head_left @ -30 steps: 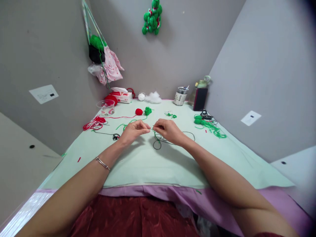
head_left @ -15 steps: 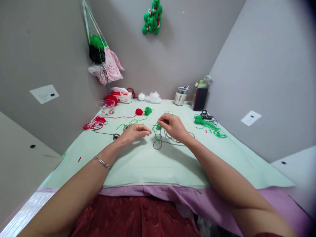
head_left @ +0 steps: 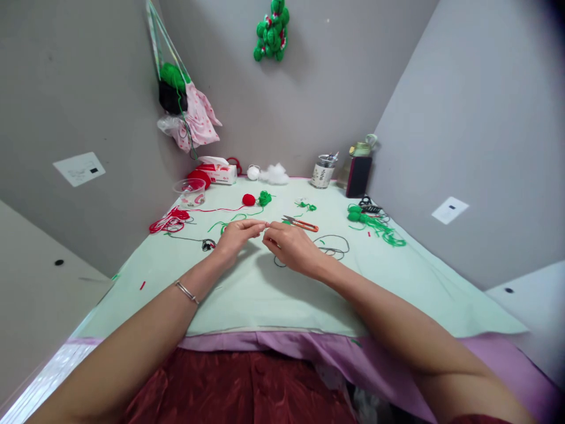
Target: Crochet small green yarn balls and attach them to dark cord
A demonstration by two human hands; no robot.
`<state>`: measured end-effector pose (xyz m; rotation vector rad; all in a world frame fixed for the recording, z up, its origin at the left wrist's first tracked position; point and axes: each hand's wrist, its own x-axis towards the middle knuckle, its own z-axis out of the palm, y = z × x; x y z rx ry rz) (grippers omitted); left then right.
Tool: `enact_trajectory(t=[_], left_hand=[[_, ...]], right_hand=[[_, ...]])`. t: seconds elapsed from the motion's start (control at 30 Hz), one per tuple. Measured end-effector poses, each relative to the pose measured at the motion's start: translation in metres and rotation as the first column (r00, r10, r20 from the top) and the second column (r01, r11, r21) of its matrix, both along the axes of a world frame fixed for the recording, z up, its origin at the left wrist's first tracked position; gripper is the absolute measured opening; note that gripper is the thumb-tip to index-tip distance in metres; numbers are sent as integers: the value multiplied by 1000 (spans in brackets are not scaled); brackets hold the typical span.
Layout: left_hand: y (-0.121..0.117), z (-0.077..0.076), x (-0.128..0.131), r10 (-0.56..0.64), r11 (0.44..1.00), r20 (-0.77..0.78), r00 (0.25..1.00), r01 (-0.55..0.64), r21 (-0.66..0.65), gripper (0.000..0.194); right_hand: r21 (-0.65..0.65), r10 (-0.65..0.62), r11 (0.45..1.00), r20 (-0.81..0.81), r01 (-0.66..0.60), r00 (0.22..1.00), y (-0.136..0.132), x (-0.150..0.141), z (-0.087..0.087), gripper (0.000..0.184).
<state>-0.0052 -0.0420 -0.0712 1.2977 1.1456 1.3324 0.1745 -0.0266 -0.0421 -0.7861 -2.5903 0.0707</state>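
Note:
Over the middle of the table, my left hand (head_left: 236,240) is closed in a pinch, thumb against forefinger. My right hand (head_left: 292,242) is closed too, its bent fingertips meeting those of the left. Whatever lies between them is too small and hidden to make out. Just beyond the right hand are orange-handled thread snips (head_left: 305,225), with a bit of green yarn beside the blades. Loops of dark grey yarn (head_left: 339,237) lie to the right of that hand, partly covered by it. A small dark yarn tangle (head_left: 207,244) rests left of my left hand.
Red yarn (head_left: 170,221) and a clear plastic tub (head_left: 190,193) lie on the left. Red (head_left: 248,200) and green balls (head_left: 265,198) sit further back. Green yarn strands (head_left: 384,229) and black scissors (head_left: 369,206) are at right. A phone (head_left: 359,176) leans near a pen tin (head_left: 323,172).
My right hand has come down and left until its fingertips meet the left hand's. The strand seen between the hands is now hidden, and the snips behind have come into view.

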Motion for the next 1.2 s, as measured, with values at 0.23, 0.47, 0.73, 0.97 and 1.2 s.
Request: enact_trajectory(t=[0.23, 0.47, 0.73, 0.97, 1.2], left_hand=[[1, -6, 1, 122, 949, -513, 850, 51, 310, 12], [-1, 3, 1, 99, 989, -348, 932, -53, 138, 19], [-5, 5, 5, -129, 991, 26, 991, 130, -35, 30], [3, 4, -3, 41, 999, 86, 995, -42, 12, 31], [6, 5, -13, 11, 1000, -82, 997, -12, -7, 27]], right_hand=[[-12, -75, 997, -70, 74, 995, 13, 12, 7, 20], [-139, -104, 987, -127, 86, 986, 17, 14, 6, 17], [-210, -96, 976, -167, 59, 981, 18, 14, 7, 14], [-176, -50, 984, -140, 24, 989, 17, 15, 9, 19], [-213, -137, 973, -210, 91, 968, 24, 21, 15, 16]])
